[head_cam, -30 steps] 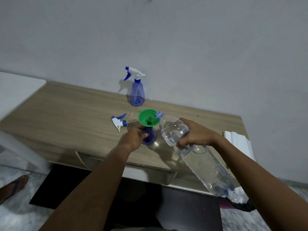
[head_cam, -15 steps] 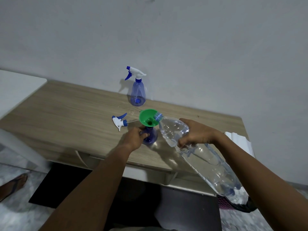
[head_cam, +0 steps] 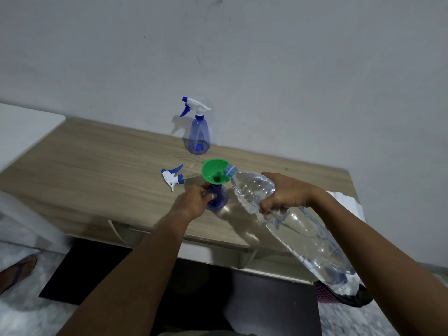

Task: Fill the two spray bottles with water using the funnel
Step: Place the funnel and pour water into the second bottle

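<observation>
A green funnel (head_cam: 214,173) sits in the neck of an uncapped blue spray bottle (head_cam: 219,197) near the middle of the wooden table (head_cam: 101,170). My left hand (head_cam: 195,202) grips that bottle from the left. My right hand (head_cam: 284,194) grips a large clear water bottle (head_cam: 303,229), tilted with its open mouth over the funnel's right rim. The removed trigger sprayer (head_cam: 172,177) lies on the table left of the funnel. A second blue spray bottle (head_cam: 198,134) with its white-and-blue sprayer on stands upright by the wall.
A white surface (head_cam: 24,127) adjoins the table at the left. White folded material (head_cam: 346,202) lies at the table's right edge. A pink basket with a dark bag (head_cam: 324,292) sits on the floor at right. A sandalled foot (head_cam: 17,267) shows at lower left.
The water bottle has tipped further, its base rising and its mouth moving over the funnel rim. My left hand stays on the small bottle.
</observation>
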A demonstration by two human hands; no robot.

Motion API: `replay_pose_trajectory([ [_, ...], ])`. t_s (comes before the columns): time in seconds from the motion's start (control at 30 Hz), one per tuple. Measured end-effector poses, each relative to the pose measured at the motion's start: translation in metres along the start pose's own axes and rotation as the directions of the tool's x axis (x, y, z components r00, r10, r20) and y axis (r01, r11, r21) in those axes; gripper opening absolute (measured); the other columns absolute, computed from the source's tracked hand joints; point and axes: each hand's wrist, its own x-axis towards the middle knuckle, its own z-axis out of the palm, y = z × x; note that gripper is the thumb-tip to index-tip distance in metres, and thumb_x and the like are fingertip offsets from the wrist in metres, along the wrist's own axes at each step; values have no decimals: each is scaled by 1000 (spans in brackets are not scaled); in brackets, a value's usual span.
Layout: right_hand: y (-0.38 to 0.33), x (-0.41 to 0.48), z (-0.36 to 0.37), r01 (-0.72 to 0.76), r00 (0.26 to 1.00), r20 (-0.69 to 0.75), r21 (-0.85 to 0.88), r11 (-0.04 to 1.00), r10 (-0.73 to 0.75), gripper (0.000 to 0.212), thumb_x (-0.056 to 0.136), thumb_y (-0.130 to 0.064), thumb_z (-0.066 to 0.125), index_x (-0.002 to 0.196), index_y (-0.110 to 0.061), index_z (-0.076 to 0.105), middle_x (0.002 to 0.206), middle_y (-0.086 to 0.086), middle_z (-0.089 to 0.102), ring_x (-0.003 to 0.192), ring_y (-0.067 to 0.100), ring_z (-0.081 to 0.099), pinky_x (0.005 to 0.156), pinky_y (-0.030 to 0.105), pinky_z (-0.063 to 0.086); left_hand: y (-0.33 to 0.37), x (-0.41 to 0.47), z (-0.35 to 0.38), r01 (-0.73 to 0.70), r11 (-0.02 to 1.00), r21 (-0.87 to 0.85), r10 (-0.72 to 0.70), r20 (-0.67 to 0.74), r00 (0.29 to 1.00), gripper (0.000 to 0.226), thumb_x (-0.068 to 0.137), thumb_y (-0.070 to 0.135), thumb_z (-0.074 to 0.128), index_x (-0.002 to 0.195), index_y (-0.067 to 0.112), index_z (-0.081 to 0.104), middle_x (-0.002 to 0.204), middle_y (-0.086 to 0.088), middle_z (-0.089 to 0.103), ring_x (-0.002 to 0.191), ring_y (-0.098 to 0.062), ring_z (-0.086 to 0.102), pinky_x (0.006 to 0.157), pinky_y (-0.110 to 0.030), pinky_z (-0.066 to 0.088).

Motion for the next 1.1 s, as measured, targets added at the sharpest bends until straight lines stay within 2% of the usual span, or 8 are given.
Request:
replay_pose_trajectory([
  [0.13,-4,-3,0,-2,1000,11,-18,1000,2,54,70,-15,81,117,-19,56,93,24,73,62,19,62,55,32,53,-2,1,1,-11,1000,2,11,1,1000,43,63,71,51,103,56,58,95,13,74,93,-20,70,90,-47,55],
  [0.23,-5,-3,-1,-1,1000,13,-24,1000,1,52,69,-16,82,115,-19,56,98,25,73,63,18,64,56,33,54,-4,4,1,-13,1000,6,13,-1,1000,44,64,71,52,104,56,58,96,15,74,94,-20,70,90,-47,56],
  [0.33,-6,-5,-2,6,1000,14,-29,1000,-6,49,71,-14,81,113,-21,57,100,24,73,66,21,65,61,39,55,-1,2,1,-8,1000,13,8,10,1000,45,63,71,51,105,55,58,97,15,74,94,-19,70,90,-46,56],
  [0.5,-8,-6,-2,2,1000,20,-20,1000,-2,47,75,-10,80,114,-19,56,100,29,71,66,23,62,60,38,52,-12,12,5,25,1000,8,-25,-2,1000,52,62,72,55,103,41,65,92,15,74,89,-17,71,87,-44,57],
  [0.6,-8,-7,-1,2,1000,25,-33,999,-1,46,75,-12,81,112,-22,56,98,26,73,68,24,65,62,38,54,-20,19,7,28,999,26,-28,-5,1000,48,64,72,56,100,42,65,90,15,73,88,-17,71,86,-45,58],
  [0.8,-8,-8,-2,-1,1000,27,-44,999,2,47,76,-12,81,114,-23,55,100,26,72,67,22,63,58,36,54,-5,6,3,30,999,32,-30,-10,1000,54,61,75,51,103,42,64,91,14,74,90,-19,70,88,-45,56],
  [1.0,-6,-6,-4,-1,1000,23,-44,999,2,50,72,-17,82,113,-28,56,104,24,73,71,24,66,66,42,57,-8,7,3,22,1000,15,-22,-9,1000,53,62,74,52,105,45,61,92,13,74,91,-19,70,89,-46,55],
  [1.1,-6,-7,-4,-3,1000,19,-45,999,4,48,73,-16,82,111,-30,56,98,20,74,67,21,64,62,39,56,-3,4,2,0,1000,17,0,-5,1000,48,62,72,50,103,50,61,91,14,74,91,-20,70,89,-47,55],
])
